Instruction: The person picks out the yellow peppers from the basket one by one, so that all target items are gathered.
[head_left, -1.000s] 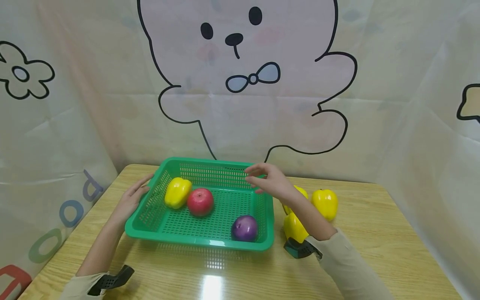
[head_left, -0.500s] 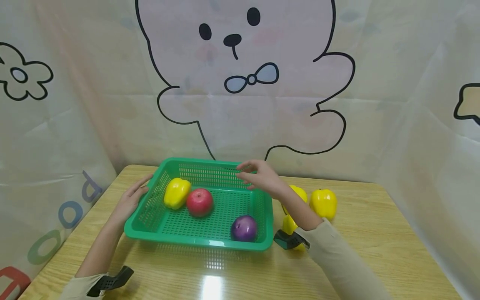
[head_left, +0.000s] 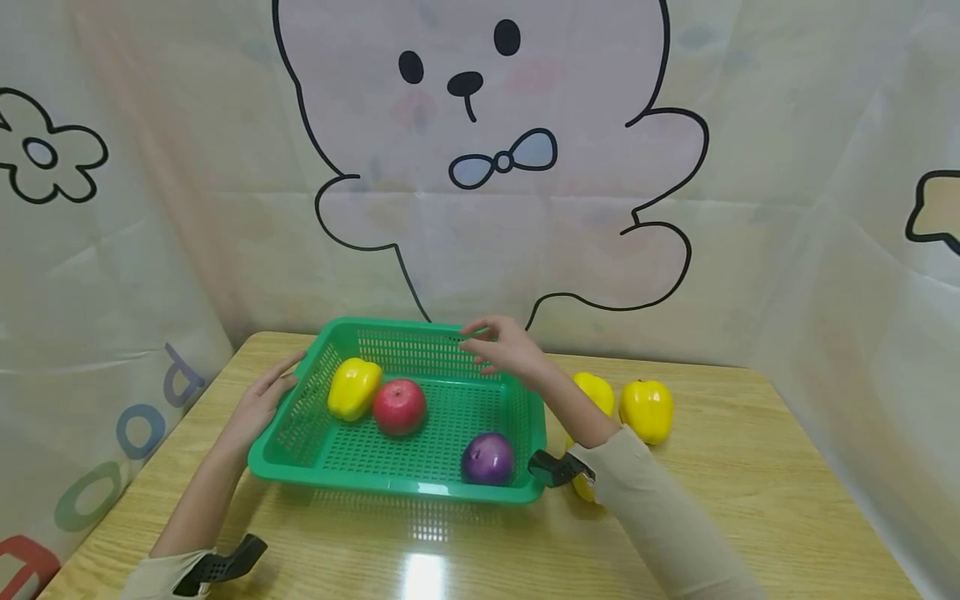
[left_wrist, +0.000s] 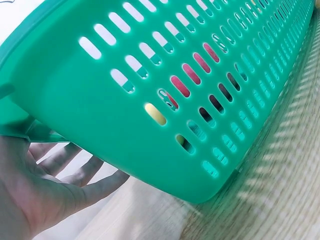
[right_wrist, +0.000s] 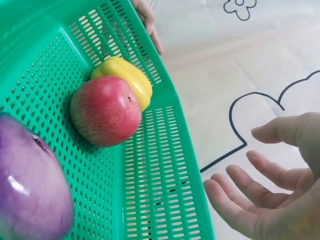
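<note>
A green plastic basket (head_left: 360, 482) with slotted walls stands on the wooden table. Inside it, a yellow bell pepper (head_left: 355, 389) lies against a red apple (head_left: 400, 407), with a shiny round purple fruit or vegetable (head_left: 487, 459) near the front right corner. My left hand (head_left: 258, 406) rests along the basket's left side; in the left wrist view its fingers (left_wrist: 82, 175) reach loosely past the basket's lower edge. Over the back right of the basket hovers my right hand (head_left: 506, 346), fingers relaxed and spread, holding nothing, as the right wrist view confirms.
Right of the basket, a yellow bell pepper (head_left: 647, 412) sits on the table (head_left: 750, 500), beside more yellow peppers (head_left: 596, 390) partly covered by my right forearm. A printed cloth backdrop (head_left: 750, 275) rises behind the table.
My right hand and forearm have drifted left and slightly back over the basket, covering more of the nearer yellow peppers. My left hand and the basket's contents stay put.
</note>
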